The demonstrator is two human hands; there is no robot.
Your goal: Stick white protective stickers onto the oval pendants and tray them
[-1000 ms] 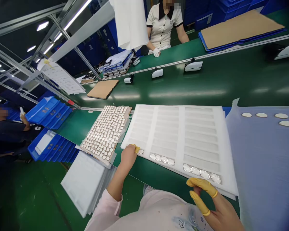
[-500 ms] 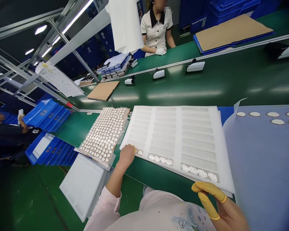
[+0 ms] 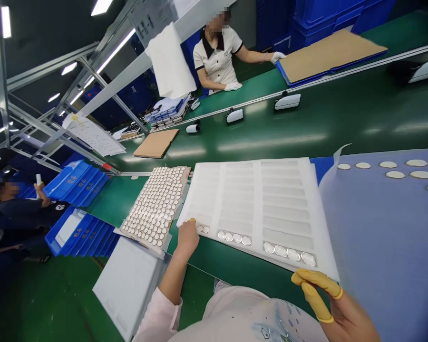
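A white foam tray (image 3: 257,199) with long slots lies in front of me on the green bench. Its nearest slots hold round clear lenses (image 3: 288,253). My left hand (image 3: 187,236) rests at the tray's near left corner, its yellow-capped fingers curled beside two lenses (image 3: 202,229) in the leftmost slot. My right hand (image 3: 328,297), with yellow finger cots, hovers at the tray's near right corner with two fingers stretched out and nothing in them. A board packed with several round lenses (image 3: 157,205) lies left of the tray.
A pale blue sheet (image 3: 388,237) with several white discs lies to the right. White foam trays (image 3: 128,285) are stacked at lower left, beside blue bins (image 3: 76,178). A green conveyor (image 3: 306,123) runs behind; a person in a white shirt (image 3: 217,59) works across it.
My left hand has edged left along the tray's near edge, and a second lens now lies in the leftmost slot. My right hand has drifted slightly right and down. The person opposite has reached sideways.
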